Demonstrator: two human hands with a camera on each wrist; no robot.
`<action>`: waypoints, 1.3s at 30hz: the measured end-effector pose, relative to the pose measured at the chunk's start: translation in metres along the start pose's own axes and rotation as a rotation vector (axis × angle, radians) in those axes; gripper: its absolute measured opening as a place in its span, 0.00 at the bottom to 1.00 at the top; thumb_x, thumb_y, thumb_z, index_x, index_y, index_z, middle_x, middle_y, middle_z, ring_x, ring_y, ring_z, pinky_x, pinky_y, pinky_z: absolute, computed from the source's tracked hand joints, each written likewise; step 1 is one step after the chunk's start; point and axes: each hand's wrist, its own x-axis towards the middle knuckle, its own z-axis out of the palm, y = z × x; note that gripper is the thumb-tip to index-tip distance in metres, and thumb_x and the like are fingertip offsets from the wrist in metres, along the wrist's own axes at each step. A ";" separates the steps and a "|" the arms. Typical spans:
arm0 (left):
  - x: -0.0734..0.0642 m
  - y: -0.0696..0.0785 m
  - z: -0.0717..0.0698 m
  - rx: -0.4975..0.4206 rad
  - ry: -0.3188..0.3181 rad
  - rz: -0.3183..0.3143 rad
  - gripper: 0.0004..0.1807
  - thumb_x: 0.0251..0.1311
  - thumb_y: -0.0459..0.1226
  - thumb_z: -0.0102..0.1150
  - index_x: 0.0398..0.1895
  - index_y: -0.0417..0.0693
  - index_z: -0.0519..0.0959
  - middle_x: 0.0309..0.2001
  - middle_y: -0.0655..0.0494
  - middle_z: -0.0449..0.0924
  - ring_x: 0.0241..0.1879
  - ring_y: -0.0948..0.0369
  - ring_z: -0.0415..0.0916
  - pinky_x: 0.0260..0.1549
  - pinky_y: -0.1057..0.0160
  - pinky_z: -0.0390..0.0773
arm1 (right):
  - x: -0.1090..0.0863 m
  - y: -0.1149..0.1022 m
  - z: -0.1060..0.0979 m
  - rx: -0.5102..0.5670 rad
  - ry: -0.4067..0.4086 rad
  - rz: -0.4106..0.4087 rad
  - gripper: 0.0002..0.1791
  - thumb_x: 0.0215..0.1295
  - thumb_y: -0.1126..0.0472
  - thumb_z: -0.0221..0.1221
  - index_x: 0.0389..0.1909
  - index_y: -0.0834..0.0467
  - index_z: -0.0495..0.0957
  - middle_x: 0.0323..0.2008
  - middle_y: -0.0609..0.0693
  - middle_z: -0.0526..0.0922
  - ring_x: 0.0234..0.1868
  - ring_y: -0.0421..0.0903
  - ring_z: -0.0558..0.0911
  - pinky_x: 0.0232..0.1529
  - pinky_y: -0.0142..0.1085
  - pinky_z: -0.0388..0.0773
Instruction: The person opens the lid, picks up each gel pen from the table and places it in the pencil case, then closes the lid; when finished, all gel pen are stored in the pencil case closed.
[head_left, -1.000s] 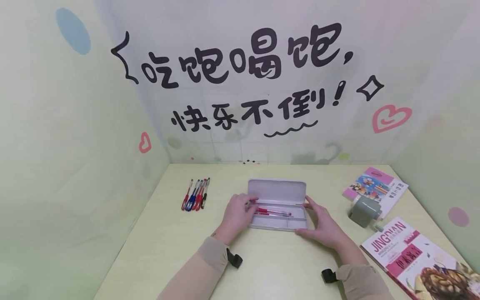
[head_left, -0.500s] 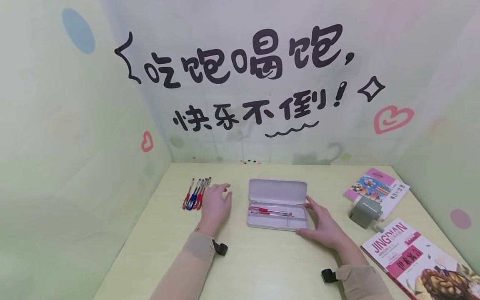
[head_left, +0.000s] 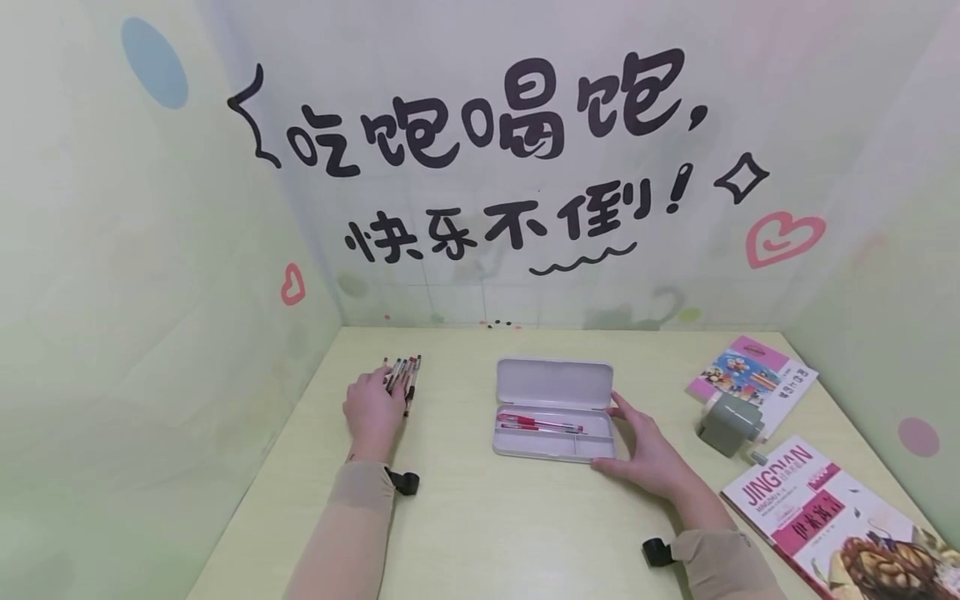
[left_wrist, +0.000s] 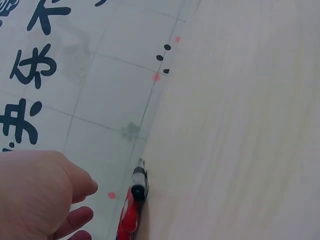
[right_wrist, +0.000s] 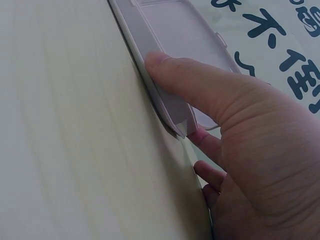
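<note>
Low in the frame, right of centre, the right hand [head_left: 645,450] grips one end of the open pencil case [head_left: 525,444], thumb along the near wall, fingers behind; a light, steady hold there should stop the case sliding on the table [head_left: 525,533]. The case sits just below mid-frame, red pens [head_left: 542,423] lying lengthwise in its tray. Left of centre, a little farther off, the left hand [head_left: 375,412] covers part of the loose pens [head_left: 410,393]; I can't tell whether its grip is spread or pinching one. They lie close together, so I'd take one by the middle, lift it clear of its neighbours and, if it's for the case, lay it alongside the red ones.
</note>
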 end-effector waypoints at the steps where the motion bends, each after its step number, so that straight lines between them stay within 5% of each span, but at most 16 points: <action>1: 0.001 -0.003 -0.001 0.007 -0.002 -0.018 0.23 0.77 0.46 0.61 0.70 0.49 0.81 0.65 0.36 0.83 0.59 0.35 0.79 0.56 0.33 0.78 | 0.000 0.000 0.000 0.000 0.000 0.001 0.71 0.56 0.45 0.83 0.89 0.63 0.47 0.79 0.67 0.71 0.83 0.77 0.59 0.79 0.79 0.53; 17: 0.008 -0.034 -0.003 0.026 -0.088 -0.187 0.25 0.79 0.47 0.56 0.72 0.46 0.79 0.63 0.32 0.81 0.60 0.32 0.80 0.55 0.31 0.80 | 0.000 0.005 0.002 -0.011 0.001 0.009 0.71 0.57 0.43 0.83 0.90 0.61 0.47 0.79 0.66 0.71 0.83 0.76 0.59 0.79 0.79 0.53; 28: 0.013 -0.046 -0.009 -0.021 -0.140 -0.190 0.27 0.80 0.46 0.56 0.71 0.37 0.79 0.65 0.34 0.84 0.64 0.34 0.82 0.60 0.36 0.82 | 0.002 0.010 0.003 -0.023 0.006 -0.002 0.71 0.57 0.43 0.82 0.90 0.60 0.46 0.79 0.65 0.71 0.83 0.75 0.59 0.78 0.79 0.54; 39: 0.011 -0.042 -0.014 -0.038 -0.142 -0.194 0.19 0.79 0.45 0.59 0.54 0.39 0.89 0.50 0.40 0.92 0.46 0.44 0.88 0.45 0.46 0.82 | 0.002 0.011 0.003 -0.023 0.004 0.004 0.71 0.57 0.42 0.82 0.90 0.59 0.46 0.79 0.65 0.72 0.83 0.74 0.60 0.79 0.78 0.54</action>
